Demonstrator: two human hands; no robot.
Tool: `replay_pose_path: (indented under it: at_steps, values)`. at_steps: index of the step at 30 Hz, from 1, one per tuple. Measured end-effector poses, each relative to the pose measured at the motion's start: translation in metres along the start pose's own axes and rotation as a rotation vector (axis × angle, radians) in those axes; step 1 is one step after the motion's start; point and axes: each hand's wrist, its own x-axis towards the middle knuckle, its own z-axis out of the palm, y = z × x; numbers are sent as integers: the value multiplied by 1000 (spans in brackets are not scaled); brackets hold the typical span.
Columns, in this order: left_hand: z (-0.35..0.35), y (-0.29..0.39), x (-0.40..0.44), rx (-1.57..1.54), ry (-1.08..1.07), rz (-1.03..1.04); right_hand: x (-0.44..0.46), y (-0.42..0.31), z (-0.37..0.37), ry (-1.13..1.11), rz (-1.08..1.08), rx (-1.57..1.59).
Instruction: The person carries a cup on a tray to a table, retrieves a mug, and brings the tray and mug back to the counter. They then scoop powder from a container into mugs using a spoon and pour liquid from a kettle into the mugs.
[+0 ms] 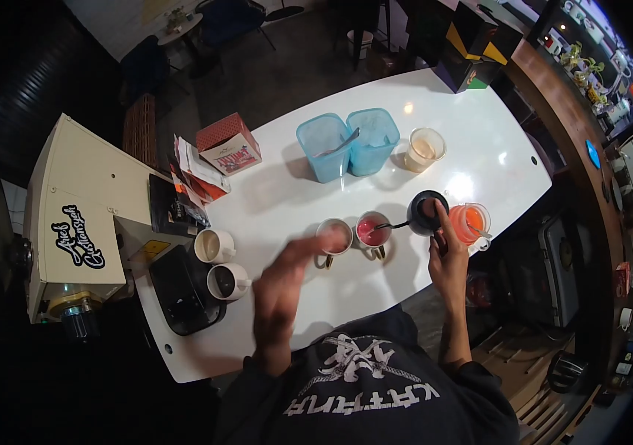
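My right hand is closed on a black gooseneck kettle. The thin spout reaches left over a mug of pink-red liquid; I cannot make out a stream. Beside that mug stands a second mug, partly covered by the blurred fingers of my left hand. Whether those fingers touch it is unclear. Close to the kettle's right side is a glass jug of orange-red liquid with a spoon in it.
Two blue plastic containers and a glass stand farther back on the white table. At left are two white mugs, a black scale-like tray, a cream-coloured machine, pouches and a red box.
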Motion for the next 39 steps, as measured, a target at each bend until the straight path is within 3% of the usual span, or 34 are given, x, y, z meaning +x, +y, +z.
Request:
replay_pose_path:
  at_steps: [3,6,8,9,11,14,15,18,21,24,26,28,29,30,32,35,39]
  values:
    - [28,55,-18,-440,-370,171,-1,3,3,-6,29,47]
    - [60,99,0,-670,-487,121,-3,9,5,13,2,37]
    - [81,86,7,-670,-592,203,-6,8,2,5,22,19]
    - [98,70,5,-712,-552,421,-6,8,1,4,36,4]
    - [115,62,4,-763,-508,645,-7,11,1,15,31,7]
    - [126,81,7,-810,-368,535,-8,8,0,13,70,23]
    - [123,91,7,-911,-385,364,-8,11,2,33,40,1]
    - [116,103,57,-922,-639,245,-6,7,-3,39,11,-21]
    - [136,81,30,-892,-564,509,-4,3,-1,47,-9,-14]
    - [143,87,18,-1069,-405,380,-5,4,0,163,-140,-91]
    - [123,91,17,-871,-501,288,-4,1,-4,98,-49,-106]
    - [96,97,16,-744,-548,208,-2,9,-2,160,-166,-86]
    - [87,89,16,-676,-608,360,-2,8,-4,142,-115,-101]
    - [84,96,21,-690,-648,254,-5,6,-5,104,-60,-111]
    - [79,112,29,-716,-710,34,-3,11,-2,149,-150,-108]
    - [111,85,5,-822,-655,292,-5,12,-4,128,-139,-149]
    - [128,88,8,-761,-522,381,-6,12,-9,127,-149,-197]
